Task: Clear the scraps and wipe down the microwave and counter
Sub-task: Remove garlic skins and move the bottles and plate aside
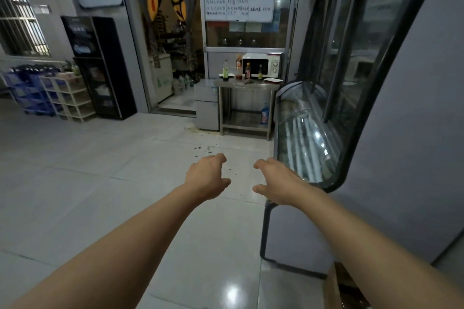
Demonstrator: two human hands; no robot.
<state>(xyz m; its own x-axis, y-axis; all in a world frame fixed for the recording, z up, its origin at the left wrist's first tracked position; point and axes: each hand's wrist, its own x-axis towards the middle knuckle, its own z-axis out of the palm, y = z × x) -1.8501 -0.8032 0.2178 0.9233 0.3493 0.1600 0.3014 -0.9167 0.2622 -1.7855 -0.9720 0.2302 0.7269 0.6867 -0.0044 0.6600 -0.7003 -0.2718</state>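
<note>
Both bare arms reach forward, left hand (207, 176) and right hand (277, 181) loosely curled, holding nothing.

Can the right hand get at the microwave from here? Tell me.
Probably not yet. The right hand hangs empty over the floor, well short of the microwave on the steel counter; open floor lies between.

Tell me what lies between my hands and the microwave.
Head view: bare tiled floor with dark scraps, then bottles before the microwave. Hands: left, right.
</note>
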